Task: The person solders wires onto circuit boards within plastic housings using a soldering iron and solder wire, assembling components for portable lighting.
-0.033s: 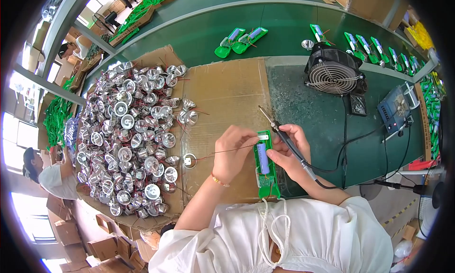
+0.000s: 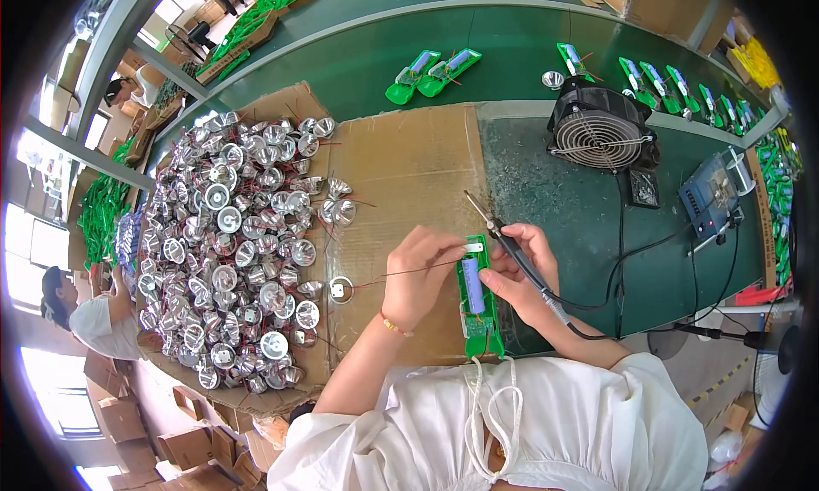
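Observation:
In front of me is a green plastic housing (image 2: pixel 486 342) with a purple cylindrical battery (image 2: pixel 474 286) and a small green circuit board inside. My left hand (image 2: pixel 416 265) pinches thin wires (image 2: pixel 367 283) at the housing's upper left side. These wires run left to a silver reflector cup (image 2: pixel 341 290) lying on the cardboard. My right hand (image 2: pixel 527 269) holds a soldering iron (image 2: pixel 522 261) between its fingers, with the tip pointing up and left, away from the housing. The right thumb presses against the housing's right edge beside the battery.
A large heap of silver reflector cups (image 2: pixel 243 244) covers the left of the cardboard sheet (image 2: pixel 401 167). A black fan (image 2: pixel 601 133) and a blue soldering station (image 2: pixel 710 203) stand at the right. Several green housings (image 2: pixel 431 77) lie along the back. Co-workers sit at the left.

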`<state>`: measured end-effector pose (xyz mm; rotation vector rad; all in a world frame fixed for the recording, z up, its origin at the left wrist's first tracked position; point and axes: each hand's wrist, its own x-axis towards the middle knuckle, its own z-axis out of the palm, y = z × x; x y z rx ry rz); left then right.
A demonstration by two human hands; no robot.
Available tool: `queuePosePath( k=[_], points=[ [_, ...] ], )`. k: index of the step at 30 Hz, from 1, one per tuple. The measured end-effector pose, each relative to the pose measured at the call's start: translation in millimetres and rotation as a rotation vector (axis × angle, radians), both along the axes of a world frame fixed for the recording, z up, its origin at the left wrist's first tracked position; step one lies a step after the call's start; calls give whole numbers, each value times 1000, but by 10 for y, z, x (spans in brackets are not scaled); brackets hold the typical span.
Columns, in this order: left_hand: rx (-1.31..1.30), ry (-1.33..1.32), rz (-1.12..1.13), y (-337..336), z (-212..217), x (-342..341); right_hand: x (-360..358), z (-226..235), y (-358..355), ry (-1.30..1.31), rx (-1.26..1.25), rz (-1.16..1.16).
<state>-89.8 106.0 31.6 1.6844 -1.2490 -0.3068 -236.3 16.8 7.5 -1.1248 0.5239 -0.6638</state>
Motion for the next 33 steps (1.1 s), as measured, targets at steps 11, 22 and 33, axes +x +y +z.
queuePosePath(
  k=[11, 22, 33],
  points=[
    [167, 43, -34, 41, 68, 46, -32, -17, 33, 35, -37, 6],
    [89, -509, -85, 13, 63, 57, -29, -14, 40, 67, -109, 8],
    [152, -439, -90, 7, 39, 93, -35, -32, 27, 64, -253, 26]
  ],
)
